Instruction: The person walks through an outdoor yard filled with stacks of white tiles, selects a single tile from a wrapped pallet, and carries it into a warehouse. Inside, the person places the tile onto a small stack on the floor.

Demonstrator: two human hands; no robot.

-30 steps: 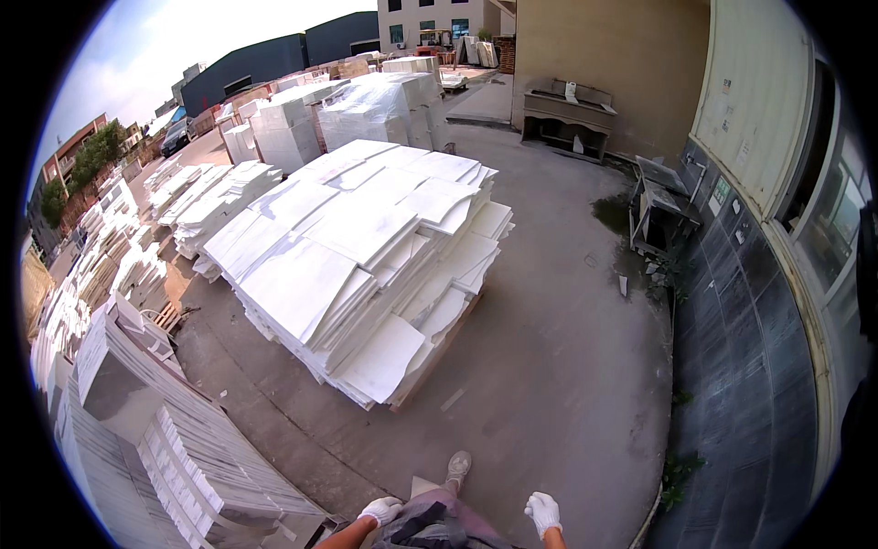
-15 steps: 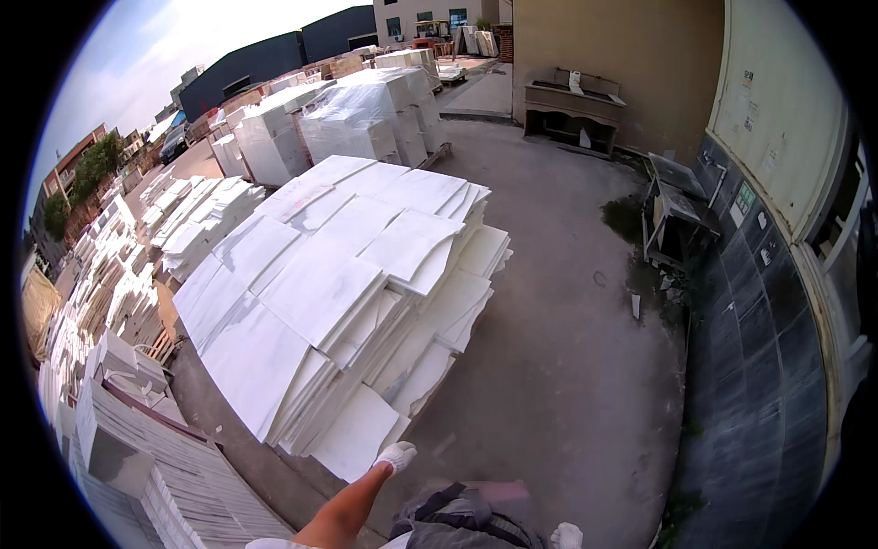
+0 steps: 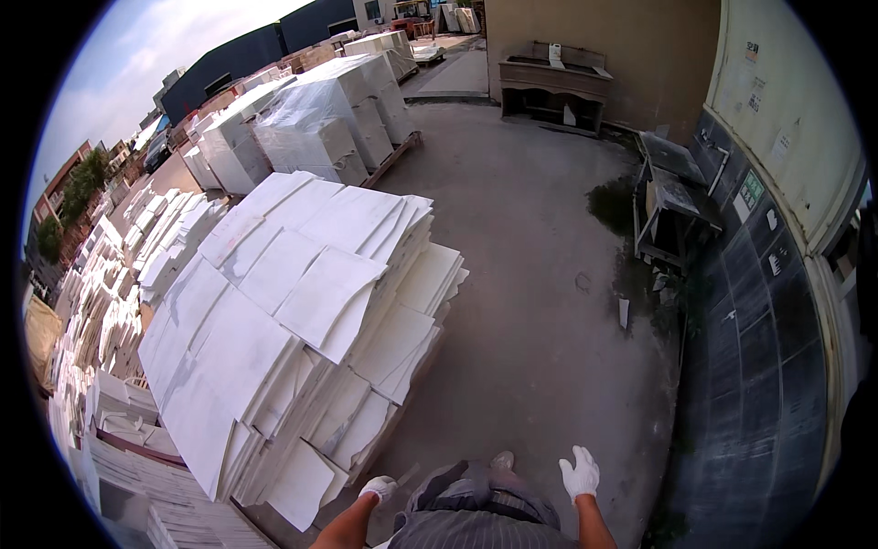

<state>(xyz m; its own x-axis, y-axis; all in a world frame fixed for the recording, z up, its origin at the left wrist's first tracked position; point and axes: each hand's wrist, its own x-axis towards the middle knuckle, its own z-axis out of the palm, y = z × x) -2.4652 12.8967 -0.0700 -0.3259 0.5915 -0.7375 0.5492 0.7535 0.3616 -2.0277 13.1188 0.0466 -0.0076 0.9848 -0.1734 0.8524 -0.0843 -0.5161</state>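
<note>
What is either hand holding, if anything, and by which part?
Nothing visible is held. The right hand is open and empty; the left hand, near the stack of white slabs, shows nothing in it.

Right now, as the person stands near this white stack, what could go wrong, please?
The left hand is near a jutting slab of the white stack, so it might scrape against the edge. The stack's side is uneven, so something could perhaps slip out if bumped. Farther ahead, a white fragment on the ground might trip someone walking there.
</note>
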